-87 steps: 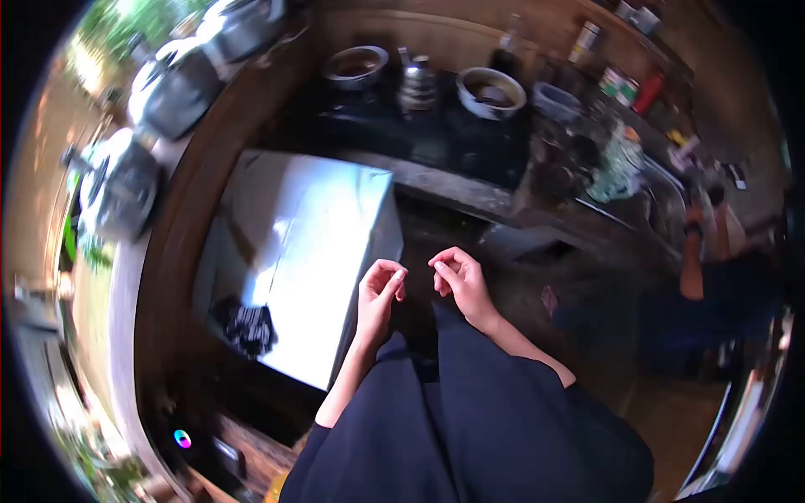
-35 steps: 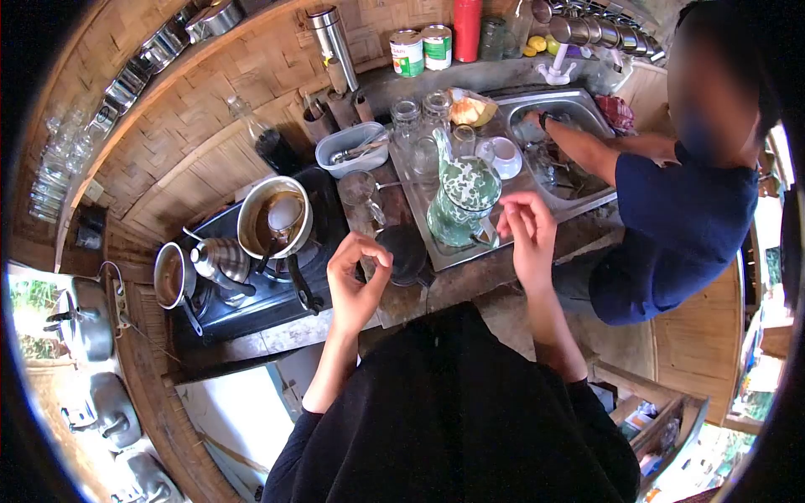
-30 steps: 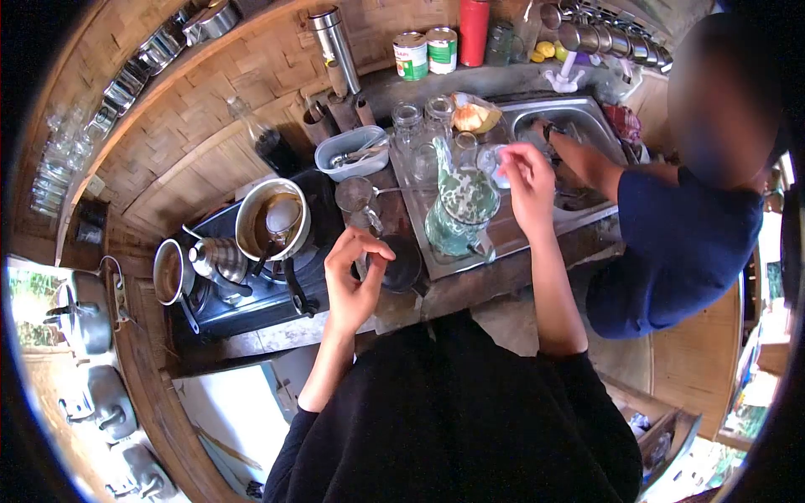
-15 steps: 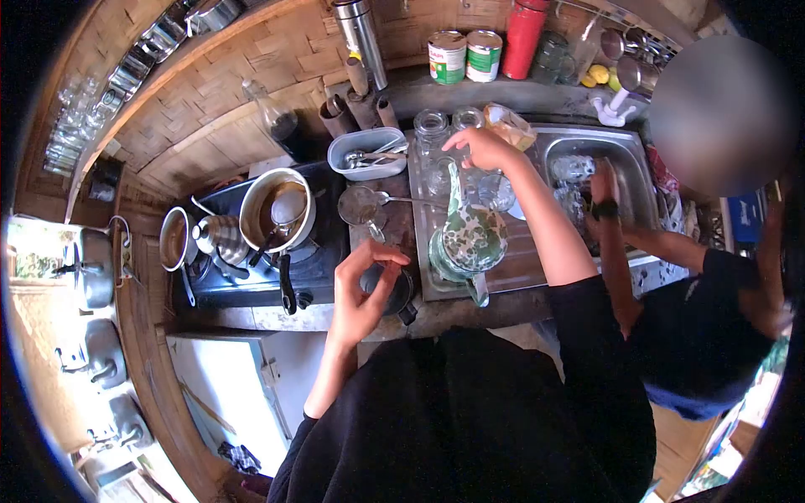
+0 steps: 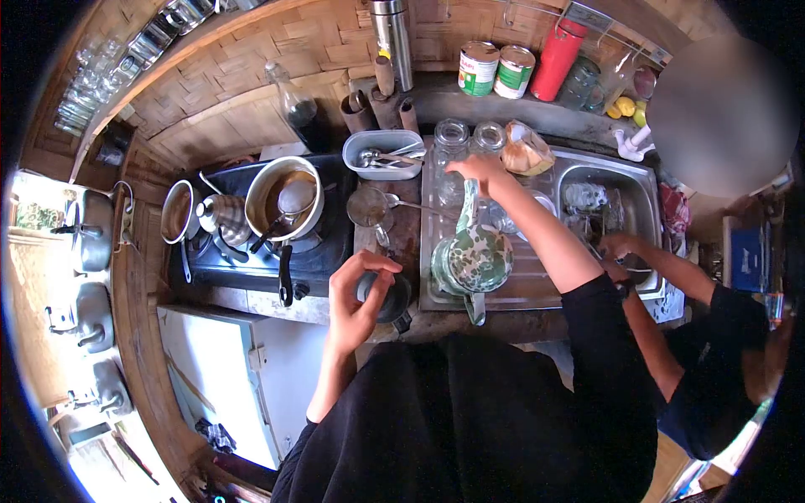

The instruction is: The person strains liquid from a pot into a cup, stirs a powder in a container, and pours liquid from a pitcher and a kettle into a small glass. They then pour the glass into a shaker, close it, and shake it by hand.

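- Glass jar (image 5: 452, 134) at the back left of the steel drainboard (image 5: 530, 272), and the right hand (image 5: 482, 174) is right over it, fingers partly curled; contact or grip, I cannot tell!
- Green-and-white speckled pot (image 5: 478, 260) just nearer, spout up by that hand.
- Left hand (image 5: 360, 298): nothing in it, thumb and fingers loosely curved, small gap, beside a dark round vessel (image 5: 396, 293).
- Over right, 2 co-worker's hands (image 5: 620, 245) in the sink (image 5: 641, 193).
- Behind, 2 cans (image 5: 478, 69).

Two cans (image 5: 479, 71) (and one speckled pitcher (image 5: 480, 258))
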`<action>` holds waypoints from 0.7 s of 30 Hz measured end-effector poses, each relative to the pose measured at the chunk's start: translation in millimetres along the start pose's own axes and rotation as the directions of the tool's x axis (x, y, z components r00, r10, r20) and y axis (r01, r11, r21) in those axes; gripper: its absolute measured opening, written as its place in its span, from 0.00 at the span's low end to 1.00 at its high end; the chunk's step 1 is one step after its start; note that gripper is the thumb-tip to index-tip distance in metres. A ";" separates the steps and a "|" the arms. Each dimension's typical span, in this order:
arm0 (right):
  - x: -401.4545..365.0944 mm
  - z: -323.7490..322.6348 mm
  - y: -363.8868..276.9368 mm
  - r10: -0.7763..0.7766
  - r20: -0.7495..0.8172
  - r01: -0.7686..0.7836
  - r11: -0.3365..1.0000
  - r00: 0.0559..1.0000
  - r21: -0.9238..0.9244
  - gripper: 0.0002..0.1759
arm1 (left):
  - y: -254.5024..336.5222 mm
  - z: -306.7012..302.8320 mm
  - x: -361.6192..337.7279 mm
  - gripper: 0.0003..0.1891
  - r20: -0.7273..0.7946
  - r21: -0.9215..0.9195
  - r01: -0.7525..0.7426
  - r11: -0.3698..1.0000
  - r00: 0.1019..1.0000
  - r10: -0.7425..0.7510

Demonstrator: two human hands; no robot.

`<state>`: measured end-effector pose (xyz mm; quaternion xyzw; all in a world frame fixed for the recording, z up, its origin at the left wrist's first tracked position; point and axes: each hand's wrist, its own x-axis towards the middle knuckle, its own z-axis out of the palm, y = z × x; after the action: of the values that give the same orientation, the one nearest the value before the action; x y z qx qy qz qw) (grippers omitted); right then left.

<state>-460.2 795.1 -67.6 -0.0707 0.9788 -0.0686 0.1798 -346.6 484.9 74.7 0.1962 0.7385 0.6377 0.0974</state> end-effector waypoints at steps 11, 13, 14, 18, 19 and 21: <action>21.6 13.8 -6.8 0.049 0.062 -0.052 0.998 0.997 0.038 0.44 | -2.6 -7.4 -12.7 0.07 -0.033 -0.008 -0.019 1.000 0.999 0.019; 26.4 18.2 1.0 0.038 0.050 -0.043 0.994 0.998 0.102 0.45 | -1.5 -7.3 -15.9 0.06 -0.064 -0.023 -0.008 1.000 0.998 0.006; 27.4 21.5 4.3 0.035 0.047 -0.039 0.994 0.998 0.101 0.45 | -0.5 -7.4 -17.8 0.06 -0.068 -0.022 -0.010 1.000 0.998 0.009; 14.1 12.6 7.9 -0.079 0.022 0.079 0.996 0.997 0.037 0.45 | -0.9 -11.7 -28.5 0.07 -0.078 -0.012 -0.011 1.000 0.997 0.010; 13.0 16.9 15.6 -0.025 -0.019 0.030 0.933 1.000 0.358 0.28 | -1.9 -12.9 -30.9 0.07 -0.078 0.001 -0.005 1.000 0.997 0.005; 28.4 19.3 20.4 0.335 0.464 -0.511 0.064 0.820 0.857 0.22 | -0.6 -12.7 -34.8 0.07 -0.111 -0.034 0.005 0.999 0.994 -0.009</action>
<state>-481.8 808.4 -98.5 0.3404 0.6757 -0.5981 0.2640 -320.3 459.0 72.5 0.1561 0.7327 0.6595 0.0614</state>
